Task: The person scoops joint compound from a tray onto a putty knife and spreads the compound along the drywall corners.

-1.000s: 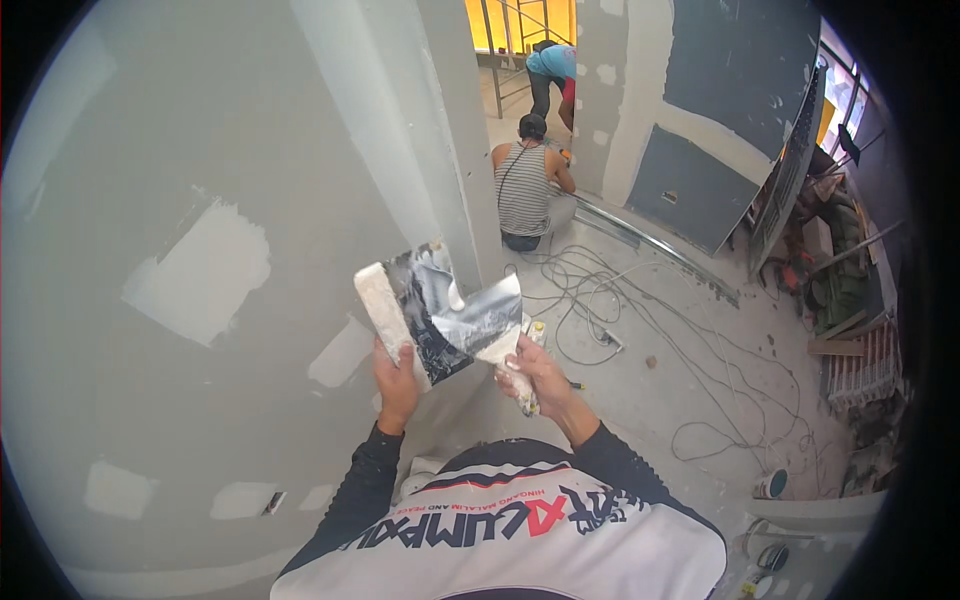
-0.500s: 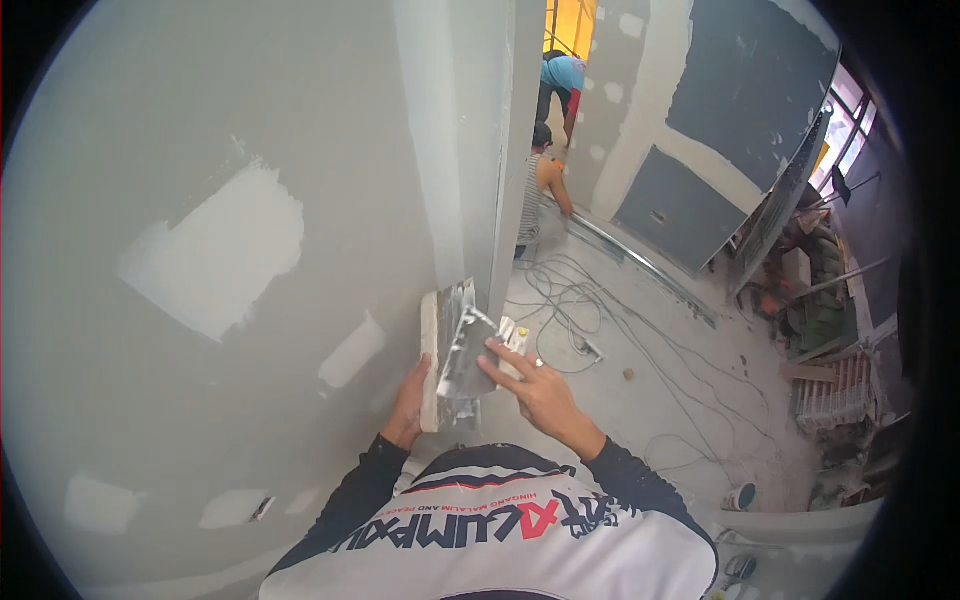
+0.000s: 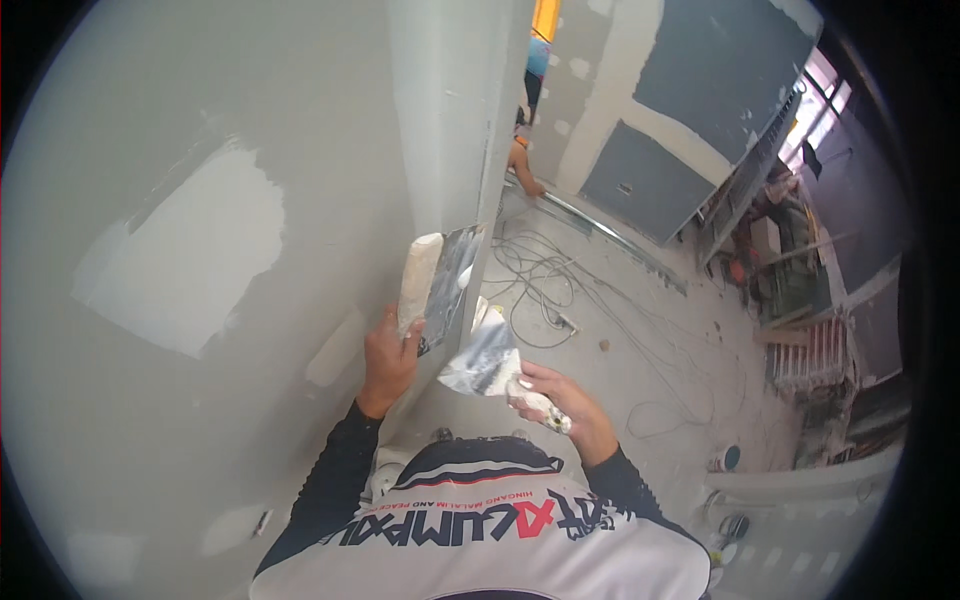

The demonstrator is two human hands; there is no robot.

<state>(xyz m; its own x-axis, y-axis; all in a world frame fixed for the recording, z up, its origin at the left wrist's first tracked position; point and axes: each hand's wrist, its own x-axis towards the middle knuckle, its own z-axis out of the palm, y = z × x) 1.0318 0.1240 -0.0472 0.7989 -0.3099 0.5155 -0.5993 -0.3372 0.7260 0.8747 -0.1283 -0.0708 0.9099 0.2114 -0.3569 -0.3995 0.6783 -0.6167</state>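
My left hand (image 3: 390, 355) grips the thick pale back of a wide taping knife (image 3: 447, 300), whose dark metal blade is streaked with compound. A white dab of compound (image 3: 465, 277) sits on that blade. The wide blade is beside the wall's end edge; whether it touches is unclear. Lower and to the right, my right hand (image 3: 575, 408) is closed around the pale, smeared handle of a putty knife (image 3: 485, 362). Its flared blade points left and carries whitish compound. The two blades are apart. A small white and yellowish object (image 3: 482, 312), partly hidden, shows just above the putty knife.
A grey wall (image 3: 330, 180) with white filler patches (image 3: 195, 250) fills the left. Tangled cables (image 3: 550, 275) lie on the dusty floor beyond the wall's end. Two people, mostly hidden, work near a long metal channel (image 3: 610, 232). Piled materials (image 3: 785, 270) stand at the right.
The putty knife has come off the wide taping knife and moved down; my right hand now holds its handle. The wide knife has risen slightly and tilted. The view has shifted right.
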